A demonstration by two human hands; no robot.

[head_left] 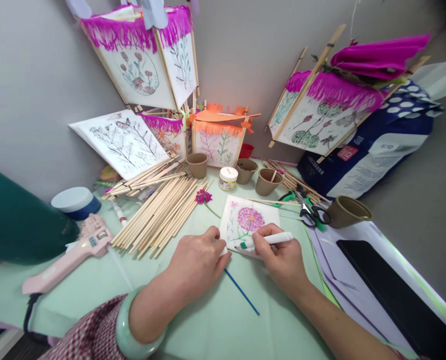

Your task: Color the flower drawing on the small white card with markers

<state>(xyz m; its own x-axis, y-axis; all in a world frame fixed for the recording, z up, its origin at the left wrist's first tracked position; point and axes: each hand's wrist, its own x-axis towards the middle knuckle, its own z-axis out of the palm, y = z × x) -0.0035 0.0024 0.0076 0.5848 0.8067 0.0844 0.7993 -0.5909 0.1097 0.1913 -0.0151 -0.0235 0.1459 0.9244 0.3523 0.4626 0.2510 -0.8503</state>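
A small white paper square (245, 217) with a pink flower drawing lies on the pale green table (215, 325). My right hand (281, 257) is closed around a white marker (271, 240) whose green tip touches the lower part of the drawing. My left hand (196, 262) rests flat with its fingers pressing the paper's left corner. A thin blue stick (241, 291) lies on the table between my wrists. A pale green bangle (127, 330) circles my left wrist.
A pile of bamboo sticks (162, 207) lies to the left, a pink glue gun (72, 252) beyond it. Brown paper cups (268, 181), a white jar (228, 178), scissors (311, 210) and paper lanterns with magenta fringe (151, 55) stand behind. A black tablet (391, 290) lies at right.
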